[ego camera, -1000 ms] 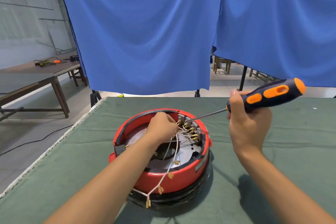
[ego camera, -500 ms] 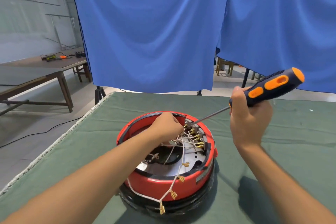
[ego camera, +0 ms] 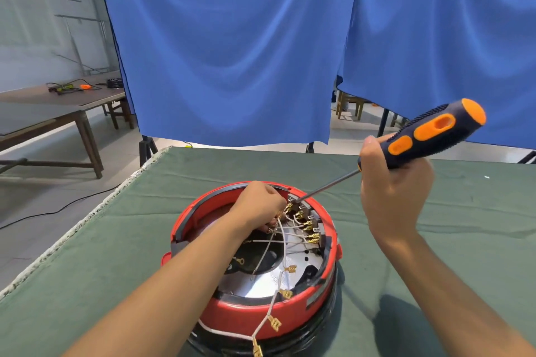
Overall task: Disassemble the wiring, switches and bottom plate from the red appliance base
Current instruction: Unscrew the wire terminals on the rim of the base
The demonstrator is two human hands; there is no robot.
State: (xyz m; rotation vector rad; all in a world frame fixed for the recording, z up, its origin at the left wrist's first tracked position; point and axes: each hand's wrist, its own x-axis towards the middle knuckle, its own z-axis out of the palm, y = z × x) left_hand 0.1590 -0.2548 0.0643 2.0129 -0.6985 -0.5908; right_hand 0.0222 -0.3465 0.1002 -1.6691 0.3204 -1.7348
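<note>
Red appliance base (ego camera: 249, 319) sits upside down, near-centre on the green worktop (ego camera: 116, 255). My left hand (ego camera: 259, 204) is bunched on white wires (ego camera: 278, 240) inside, probably clearing the view. Right hand (ego camera: 391, 191) is wrapped round the screwdriver (ego camera: 429, 136), tip angled down at the switches (ego camera: 307, 220) on the far-right rim, likely for a screw.

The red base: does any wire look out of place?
Yes. One white wire with brass connectors hangs loose over the front rim of the red base, unplugged, while others remain on the switches.
</note>
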